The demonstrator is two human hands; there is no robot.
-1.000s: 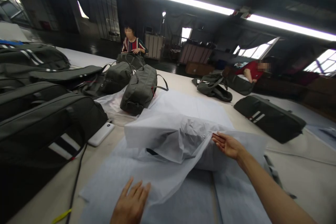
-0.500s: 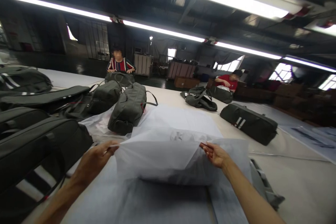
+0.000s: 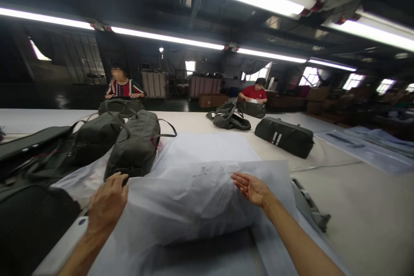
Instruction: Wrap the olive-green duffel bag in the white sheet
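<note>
Hidden contents, cropped bag, unclear fingertips.
The thin, translucent white sheet [image 3: 194, 213] obscures what lies beneath it. The left edge crops the dark fabric bag [image 3: 29, 220] at lower left; a forearm partly covers the flat white phone [image 3: 63, 241]. Whether the left hand [image 3: 108, 203] or right hand [image 3: 254, 189] grips the sheet is unclear.

I see room for a hand over the counter [image 3: 359, 207], right of the white sheet [image 3: 194, 207] and the grey strapped piece [image 3: 306, 205] beside it; farther off the striped bag [image 3: 289, 139] blocks the way, and a dark bag [image 3: 134, 144] stands just past the left hand [image 3: 108, 202]
</note>
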